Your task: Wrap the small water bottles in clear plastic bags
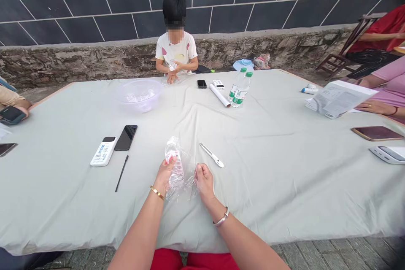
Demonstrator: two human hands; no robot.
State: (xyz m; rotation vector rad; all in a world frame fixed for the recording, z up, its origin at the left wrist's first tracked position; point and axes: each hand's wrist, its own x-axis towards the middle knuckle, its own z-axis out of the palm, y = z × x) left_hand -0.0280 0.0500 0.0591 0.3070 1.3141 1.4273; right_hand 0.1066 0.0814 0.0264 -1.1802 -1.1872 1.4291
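Note:
My left hand (166, 174) is closed round a clear plastic bottle (177, 171) with a red and white label, tilted just above the cloth. Clear plastic film (189, 161) hangs loosely around the bottle and stretches across to the right. My right hand (204, 180) pinches the edge of that film between thumb and curled fingers. Just beyond the right hand lies a white utility knife (211, 155) on the cloth, touching neither hand.
A clear bowl (139, 107) with crumpled plastic stands far left of centre. Phones (126, 138) and a white power bank (103, 152) lie left. Two water bottles (241, 96) and a white roll (220, 95) stand or lie at back. Across sits a person (176, 50) handling a bottle.

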